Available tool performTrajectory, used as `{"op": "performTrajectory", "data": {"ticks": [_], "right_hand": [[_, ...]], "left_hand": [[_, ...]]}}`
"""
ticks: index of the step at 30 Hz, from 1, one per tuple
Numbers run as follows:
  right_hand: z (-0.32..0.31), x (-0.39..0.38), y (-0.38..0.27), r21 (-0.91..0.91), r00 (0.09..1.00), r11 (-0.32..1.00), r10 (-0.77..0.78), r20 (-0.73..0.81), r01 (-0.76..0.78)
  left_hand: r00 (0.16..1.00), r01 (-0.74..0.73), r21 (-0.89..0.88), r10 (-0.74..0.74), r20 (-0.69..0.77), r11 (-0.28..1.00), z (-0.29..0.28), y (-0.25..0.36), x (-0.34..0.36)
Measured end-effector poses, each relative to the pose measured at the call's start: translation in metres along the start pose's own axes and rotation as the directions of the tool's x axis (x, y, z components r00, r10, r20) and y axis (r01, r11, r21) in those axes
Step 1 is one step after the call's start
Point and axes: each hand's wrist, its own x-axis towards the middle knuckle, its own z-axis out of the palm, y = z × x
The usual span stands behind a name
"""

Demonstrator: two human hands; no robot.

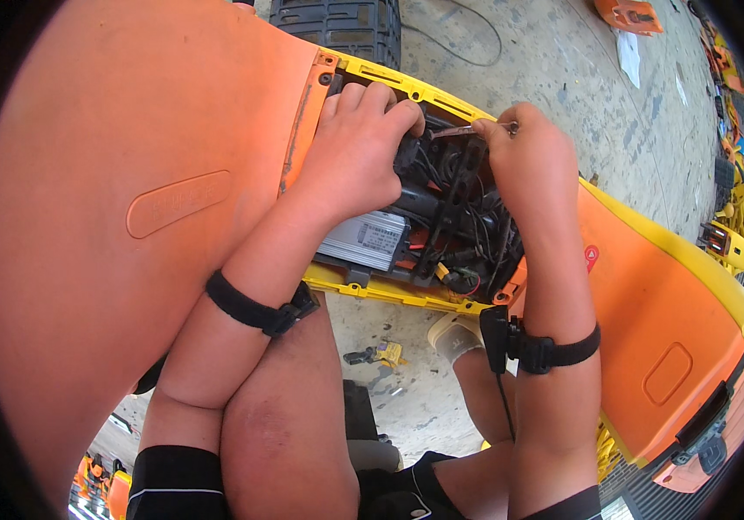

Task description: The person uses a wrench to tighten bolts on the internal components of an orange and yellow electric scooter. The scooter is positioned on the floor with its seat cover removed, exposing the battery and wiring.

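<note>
An open compartment with a yellow rim (363, 295) lies between two orange body panels. Inside are black wires (450, 165), a black crossbar and a silver finned metal box (370, 241) with a label. My left hand (359, 147) reaches in at the far left, its fingers curled over a black part (408, 154); its fingertips are partly hidden. Closed near the far rim, my right hand (532, 156) pinches a thin metal tool (454, 133). The tool's tip points left, close to my left thumb, among the wiring; its exact kind is unclear.
A large smooth orange panel (129, 130) fills the left, and another (632, 321) slopes away at right. Beyond the compartment stands a black tyre (337, 30), with a cable (498, 43) on the concrete floor. Orange and yellow parts (732, 234) line the right edge.
</note>
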Motion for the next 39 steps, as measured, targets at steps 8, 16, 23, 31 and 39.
{"op": "performTrajectory", "data": {"ticks": [8, 16, 23, 31, 39], "right_hand": [[-0.001, 0.008, -0.001, -0.033, 0.997, 0.996, -0.079, 0.014, 0.079], [0.011, -0.011, 0.019, 0.068, 0.999, 0.997, 0.031, 0.039, -0.034], [0.027, -0.046, 0.021, 0.280, 0.981, 0.940, 0.186, 0.060, -0.196], [0.018, -0.031, 0.022, 0.192, 0.983, 0.965, 0.167, 0.077, -0.179], [0.025, -0.047, 0.021, 0.233, 0.981, 0.954, 0.177, 0.073, -0.190]], "left_hand": [[1.000, -0.003, 0.008, 0.003, -0.004, 1.000, 0.001, 0.000, 0.000], [1.000, 0.009, 0.022, -0.009, 0.012, 1.000, -0.001, 0.001, 0.000], [1.000, -0.002, 0.010, 0.002, 0.008, 1.000, 0.000, 0.001, 0.000], [1.000, 0.013, 0.001, -0.013, 0.020, 1.000, 0.000, 0.000, 0.000], [1.000, 0.001, -0.019, -0.001, 0.003, 1.000, 0.001, 0.000, -0.001]]}}
